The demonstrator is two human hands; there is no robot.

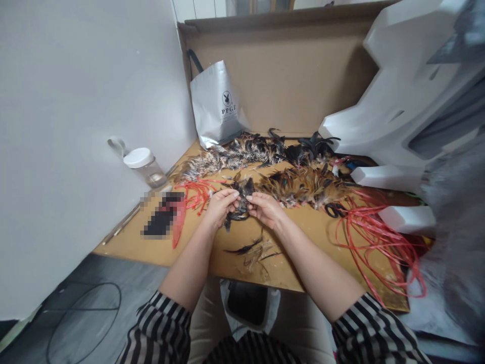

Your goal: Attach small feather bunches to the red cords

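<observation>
At the bottom of the frame your striped sleeves (161, 323) are pushed up toward the elbows, and between your legs a dark bin (248, 303) with a pale liner sits at bottom centre. Your forearms slant inward from the lower left and lower right, meeting over the table (303, 253) near the middle of the picture. Just below your hands, a few loose feathers (255, 253) lie scattered on the tabletop. Your left hand (223, 205) is turned inward, thumb and forefinger pinched at their tips, the other fingers curled beneath. Your right hand (265, 207) mirrors it, its pinch just beside the left one, wrist bent slightly toward the centre. Between them, at mid-frame, you grip a small bunch of dark feathers (238, 215), its lower end hanging below your fingers; the exact hold is too small to make out. Red strings (197, 194) lie left of your hands, and a larger tangle of red ribbon (364, 227) spreads at the right, near black scissor handles (335, 210). Beyond your hands, brown feathers (303, 184) form a row, with a darker row (250, 151) behind it. Farther back, a silver bag (217, 106) leans against the cardboard (295, 76) at upper centre.
</observation>
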